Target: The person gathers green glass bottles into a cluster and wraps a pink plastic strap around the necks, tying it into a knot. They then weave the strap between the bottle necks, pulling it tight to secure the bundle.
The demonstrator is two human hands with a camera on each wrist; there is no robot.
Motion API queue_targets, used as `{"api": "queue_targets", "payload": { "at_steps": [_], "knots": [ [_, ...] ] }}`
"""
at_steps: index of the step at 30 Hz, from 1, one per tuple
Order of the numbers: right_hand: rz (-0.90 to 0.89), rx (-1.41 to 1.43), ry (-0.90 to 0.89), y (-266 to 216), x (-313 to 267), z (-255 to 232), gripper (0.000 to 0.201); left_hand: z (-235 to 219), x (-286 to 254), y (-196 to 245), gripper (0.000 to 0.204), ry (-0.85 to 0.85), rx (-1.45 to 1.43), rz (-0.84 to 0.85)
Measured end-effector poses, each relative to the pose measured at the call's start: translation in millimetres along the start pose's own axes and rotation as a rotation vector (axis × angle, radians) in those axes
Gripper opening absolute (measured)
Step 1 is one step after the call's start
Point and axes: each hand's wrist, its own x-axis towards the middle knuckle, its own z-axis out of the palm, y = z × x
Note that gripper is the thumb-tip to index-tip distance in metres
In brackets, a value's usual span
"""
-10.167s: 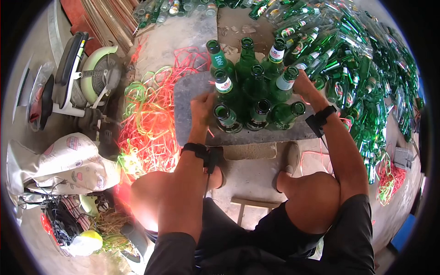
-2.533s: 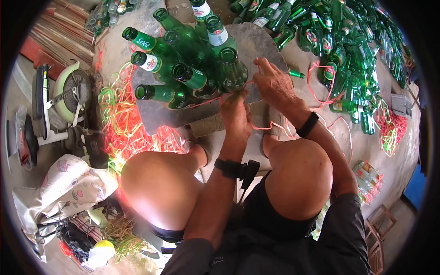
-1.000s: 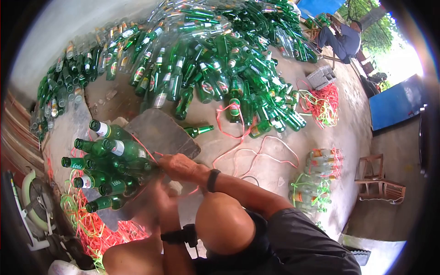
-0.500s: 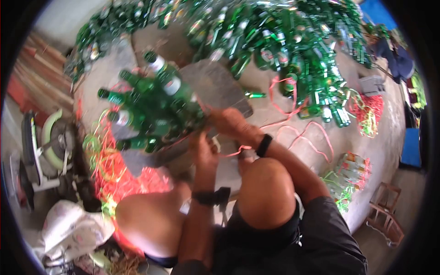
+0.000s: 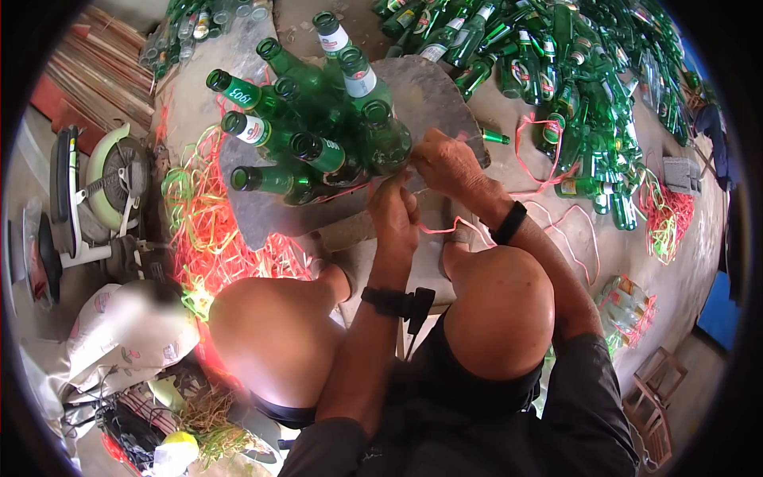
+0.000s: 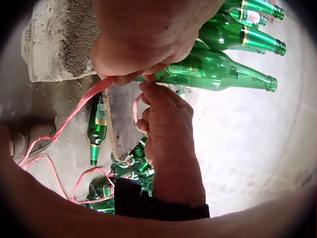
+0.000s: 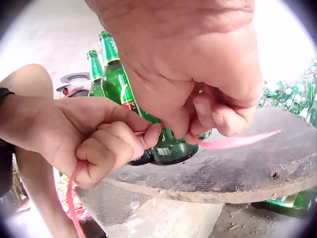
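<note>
Several green beer bottles (image 5: 290,103) stand in a tight cluster on a dark round-edged slab (image 5: 433,87). Pink plastic twine (image 7: 72,208) runs low along the cluster's near side to my hands. My left hand (image 5: 393,208) curls its fingers round the twine, and a long tail of it hangs from the fist in the right wrist view. Close beside it, my right hand (image 5: 451,163) pinches the twine, with a short free end (image 7: 242,143) sticking out past its fingers. Both hands are at the base of the nearest right bottle (image 5: 385,139). The fingers hide the crossing of the strands.
A large heap of green bottles (image 5: 596,87) lies at the right and back. One loose bottle (image 5: 494,137) lies by the slab's right edge. Tangled red and green twine (image 5: 211,215) covers the floor at left. Tied clear bottles (image 5: 628,306) stand at right.
The hands have gone from the bottles' sides to the twine at the cluster's near right corner. The head view swung right, then back. Since 2.5 seconds ago, my right hand has come closer to the left.
</note>
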Motion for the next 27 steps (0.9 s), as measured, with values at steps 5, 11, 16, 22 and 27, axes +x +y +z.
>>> {"api": "queue_targets", "payload": {
  "at_steps": [5,11,16,22,27],
  "knots": [
    [-0.087,-0.018,0.017,2,-1,3,0.015,-8,3,-2,0.011,-0.035,0.001,0.015],
    [-0.114,-0.028,0.053,-2,-1,2,0.008,-5,-1,-4,0.009,-0.003,-0.018,0.051],
    [-0.044,0.118,0.038,5,5,9,0.015,-5,-3,2,0.023,-0.057,-0.052,-0.055],
    [0.426,0.810,-0.290,-8,-1,-18,0.018,-11,5,-7,0.019,-0.187,-0.062,-0.303],
    [0.519,1.075,-0.386,-5,-3,-20,0.016,1,-1,-7,0.018,-0.064,-0.003,-0.263]
  ]
}}
